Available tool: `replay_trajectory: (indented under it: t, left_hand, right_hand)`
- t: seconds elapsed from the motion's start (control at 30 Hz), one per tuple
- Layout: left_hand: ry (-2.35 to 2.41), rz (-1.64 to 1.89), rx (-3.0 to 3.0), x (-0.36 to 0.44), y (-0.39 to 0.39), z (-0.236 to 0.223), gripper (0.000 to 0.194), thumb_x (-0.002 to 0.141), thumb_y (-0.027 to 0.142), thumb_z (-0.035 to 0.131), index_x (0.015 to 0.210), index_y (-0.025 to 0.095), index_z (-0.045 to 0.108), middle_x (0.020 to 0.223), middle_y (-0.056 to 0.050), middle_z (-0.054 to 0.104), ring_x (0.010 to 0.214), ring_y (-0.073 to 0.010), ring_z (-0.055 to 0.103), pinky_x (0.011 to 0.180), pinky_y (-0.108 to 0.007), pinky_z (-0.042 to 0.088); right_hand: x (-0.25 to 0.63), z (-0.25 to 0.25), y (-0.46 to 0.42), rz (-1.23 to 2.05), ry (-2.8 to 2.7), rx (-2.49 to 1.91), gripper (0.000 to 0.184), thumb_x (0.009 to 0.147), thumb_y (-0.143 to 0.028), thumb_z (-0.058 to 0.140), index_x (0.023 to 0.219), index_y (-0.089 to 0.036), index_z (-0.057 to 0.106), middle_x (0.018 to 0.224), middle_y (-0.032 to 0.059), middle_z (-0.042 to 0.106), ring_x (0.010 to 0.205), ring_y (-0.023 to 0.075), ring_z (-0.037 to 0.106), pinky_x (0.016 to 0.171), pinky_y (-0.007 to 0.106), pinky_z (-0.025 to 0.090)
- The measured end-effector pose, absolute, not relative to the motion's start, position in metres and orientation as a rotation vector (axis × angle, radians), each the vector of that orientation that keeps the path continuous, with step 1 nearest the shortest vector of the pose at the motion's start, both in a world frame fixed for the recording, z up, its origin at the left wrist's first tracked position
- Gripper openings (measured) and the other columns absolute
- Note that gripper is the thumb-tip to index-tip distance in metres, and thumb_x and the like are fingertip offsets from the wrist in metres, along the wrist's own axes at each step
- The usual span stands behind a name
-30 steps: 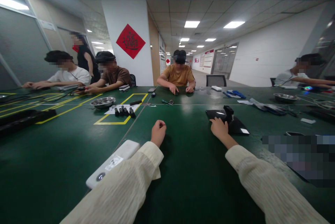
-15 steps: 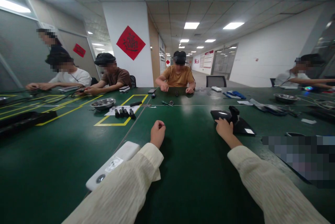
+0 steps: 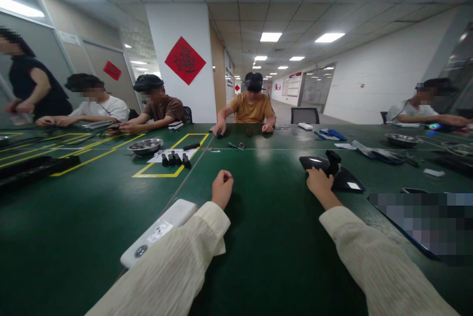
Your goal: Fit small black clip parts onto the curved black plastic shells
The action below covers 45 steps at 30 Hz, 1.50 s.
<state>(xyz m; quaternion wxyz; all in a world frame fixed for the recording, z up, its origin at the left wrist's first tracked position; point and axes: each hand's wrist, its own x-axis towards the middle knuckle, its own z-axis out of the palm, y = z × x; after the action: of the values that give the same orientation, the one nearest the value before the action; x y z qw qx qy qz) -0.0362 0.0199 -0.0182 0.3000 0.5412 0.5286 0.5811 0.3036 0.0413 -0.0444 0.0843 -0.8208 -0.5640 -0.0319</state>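
Observation:
My left hand (image 3: 222,189) rests on the green table (image 3: 266,237), its fingers curled in and closed; whatever may be inside them is hidden. To the right, my right hand (image 3: 320,184) grips the near left edge of a glossy black flat base (image 3: 345,181) with a short black upright (image 3: 333,162) on it. A small white label (image 3: 353,186) sticks to the base's near right corner. Left of my left forearm lies a white oblong device (image 3: 162,229) with a round dark spot at its near end, partly covered by my sleeve.
Several black cylindrical parts (image 3: 176,159) stand on white paper inside a yellow-taped outline, beside a metal bowl (image 3: 145,146). Small tools (image 3: 236,146) lie farther off. Across the table sits a co-worker (image 3: 252,109). A dark panel (image 3: 424,227), partly blurred out, lies at right.
My right hand and the black base have shifted slightly right. My left hand stays put. The co-worker opposite has reached onto a small dark object. A person at far left has moved left.

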Motion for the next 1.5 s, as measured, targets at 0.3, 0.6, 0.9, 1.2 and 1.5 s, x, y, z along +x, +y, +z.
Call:
replay_trajectory:
  t: [0.3,0.6,0.9,1.2,1.5]
  left_hand:
    - [1.386,1.536,1.469,-0.034,0.020,-0.021,0.009,0.059,0.011,0.049,0.062,0.020,0.047,0.058,0.006,0.046,0.058,-0.0110,0.044,0.058,-0.022,0.035]
    - [1.375,1.507,1.484,-0.033,0.017,-0.020,0.011,0.062,0.009,0.050,0.063,0.020,0.047,0.060,0.006,0.047,0.058,-0.0108,0.045,0.058,-0.022,0.034]
    - [1.356,1.493,1.468,-0.033,0.015,-0.017,0.014,0.062,0.006,0.051,0.061,0.019,0.047,0.058,0.007,0.047,0.056,-0.0106,0.044,0.056,-0.022,0.034]
    - [1.374,1.424,1.550,-0.033,0.017,-0.021,0.018,0.062,0.001,0.048,0.063,0.018,0.047,0.063,0.005,0.051,0.063,-0.0105,0.049,0.061,-0.022,0.036]
    - [1.460,1.581,1.561,-0.034,0.019,-0.019,0.028,0.065,-0.007,0.043,0.076,0.018,0.046,0.076,0.003,0.048,0.071,-0.0112,0.047,0.071,-0.024,0.040]
  right_hand:
    - [0.292,-0.041,0.033,-0.156,-1.638,-2.455,0.047,0.088,-0.014,0.038,0.127,-0.030,0.059,0.145,0.0091,0.043,0.134,0.0348,0.030,0.101,0.072,0.012]
    - [0.292,-0.034,0.030,-0.120,-1.582,-2.464,0.046,0.089,-0.015,0.037,0.129,-0.028,0.056,0.147,0.0072,0.039,0.135,0.0295,0.031,0.103,0.072,0.013]
    - [0.302,-0.035,0.028,-0.073,-1.460,-2.496,0.045,0.090,-0.020,0.035,0.127,-0.027,0.058,0.145,0.0098,0.040,0.136,0.0313,0.029,0.104,0.069,0.015]
    - [0.297,-0.033,0.029,-0.069,-1.415,-2.571,0.043,0.091,-0.025,0.037,0.129,-0.025,0.057,0.142,0.0122,0.043,0.134,0.0340,0.029,0.103,0.069,0.013]
    - [0.299,-0.033,0.031,-0.098,-1.411,-2.573,0.043,0.090,-0.024,0.037,0.127,-0.027,0.059,0.142,0.0114,0.043,0.133,0.0325,0.031,0.104,0.069,0.010]
